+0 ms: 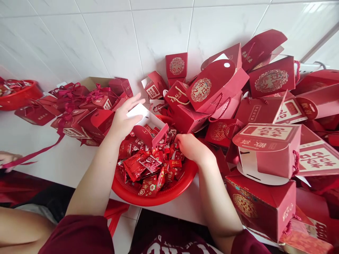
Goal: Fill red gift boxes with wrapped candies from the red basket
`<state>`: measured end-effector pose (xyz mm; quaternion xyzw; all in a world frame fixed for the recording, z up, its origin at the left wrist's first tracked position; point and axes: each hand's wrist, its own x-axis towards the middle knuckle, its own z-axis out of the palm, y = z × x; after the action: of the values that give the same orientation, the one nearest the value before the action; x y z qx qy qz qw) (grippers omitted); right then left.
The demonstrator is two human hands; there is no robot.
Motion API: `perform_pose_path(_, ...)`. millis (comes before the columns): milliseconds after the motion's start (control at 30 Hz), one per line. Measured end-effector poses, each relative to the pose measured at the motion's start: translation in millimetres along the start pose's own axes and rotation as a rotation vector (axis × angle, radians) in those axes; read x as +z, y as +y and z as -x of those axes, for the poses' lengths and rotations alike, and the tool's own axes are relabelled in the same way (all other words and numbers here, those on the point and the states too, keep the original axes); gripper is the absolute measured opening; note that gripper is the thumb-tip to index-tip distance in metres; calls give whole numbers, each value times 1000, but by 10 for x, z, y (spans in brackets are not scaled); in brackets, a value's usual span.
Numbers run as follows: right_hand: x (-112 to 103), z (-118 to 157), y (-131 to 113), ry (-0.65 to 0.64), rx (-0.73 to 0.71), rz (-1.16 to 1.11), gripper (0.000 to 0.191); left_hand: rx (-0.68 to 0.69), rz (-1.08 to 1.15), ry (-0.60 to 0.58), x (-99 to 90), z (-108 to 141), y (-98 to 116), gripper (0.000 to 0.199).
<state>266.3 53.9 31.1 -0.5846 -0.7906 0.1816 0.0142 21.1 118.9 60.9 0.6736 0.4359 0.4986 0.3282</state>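
Here are the left hand's fingers, long and slightly parted, with the thumb set apart from them at the white-lined end of an open box (152, 122), and the left hand (124, 118) has hold of it. Over on the other side, the right hand (194, 148) has its fingers curled in, the tips down among the wrapped sweets (152, 165); whether they pinch one, I cannot tell, the knuckles cover it. And the box? Tilted right above the heap, its white inside showing, a few red wrappers visible at its lower end, between the two hands.

Outward we go! The sweets fill a red basket (156, 200), broad-rimmed and perforated, sitting at the near edge of a white table (46, 150). On the right it's a crowd: red gift boxes (267, 151) piled at all angles, some with flaps up, many with twisted cord handles and gold or cream lettering. To the left, a cluster of ribboned boxes (72, 93), bows on top, and from it a long magenta ribbon (43, 151) runs to a co-worker's hand (10, 158) at the picture's edge. Far left, a second red basket (22, 100) with more sweets, and behind everything, a pale tiled wall (106, 38).
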Motion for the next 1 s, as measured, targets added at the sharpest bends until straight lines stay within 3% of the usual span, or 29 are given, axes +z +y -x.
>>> perform_pose_path(67, -2, -7, 25, -16, -2, -10, 37, -43, 146, -80, 13, 8, -54, 81)
perform_pose_path(167, 32, -52, 31, -39, 21, -2, 38, -82, 300, -204, 40, 7, -145, 74)
perform_pose_path(333, 157, -130, -32, -68, 98, 15, 36, -95, 326, -411, 124, -31, -370, 57)
perform_pose_path(433, 257, -162, -44, -101, 143, 24, 28, -189, 266, -304, 160, -38, -493, 34)
perform_pose_path(567, 370, -231, 1, -124, 161, 44, 33, -261, 225, -142, 161, -31, -549, 13)
perform_pose_path(767, 390, -344, 46, -192, 100, 48, 29, -231, 234, -90, 182, -34, -468, 16)
perform_pose_path(1000, 316, -287, -16, -253, 14, -33, 29, -187, 226, -102, 202, -35, -452, 18)
